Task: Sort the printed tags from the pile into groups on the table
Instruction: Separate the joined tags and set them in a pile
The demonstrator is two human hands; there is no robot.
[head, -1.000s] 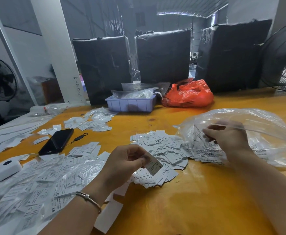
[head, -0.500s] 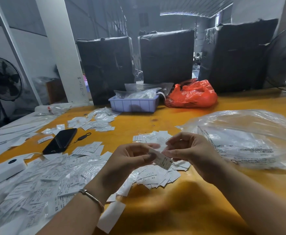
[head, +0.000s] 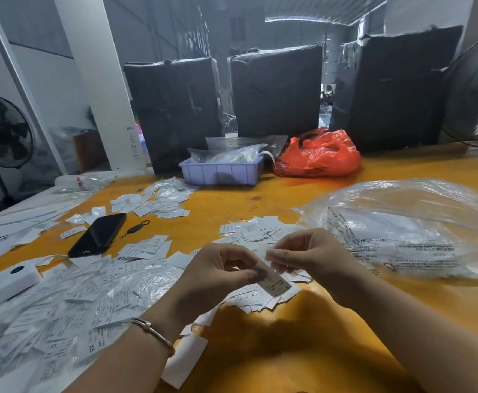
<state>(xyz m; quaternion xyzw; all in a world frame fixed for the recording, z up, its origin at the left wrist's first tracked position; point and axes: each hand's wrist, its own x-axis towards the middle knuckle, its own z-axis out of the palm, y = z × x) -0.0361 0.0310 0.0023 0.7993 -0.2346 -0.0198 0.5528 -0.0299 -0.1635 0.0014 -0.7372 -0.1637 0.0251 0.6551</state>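
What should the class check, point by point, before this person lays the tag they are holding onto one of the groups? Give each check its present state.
1. Tag held: ok, the left hand pinches it and the right hand pinches its upper end.
2. Print on the held tag readable: cannot tell, it is blurred.
3. Groups laid out on the table: ok, the middle pile lies under the hands and another group lies farther back.
4. Phone apart from the middle pile: ok.
5. Clear bag free of the hands: ok, neither touches it.
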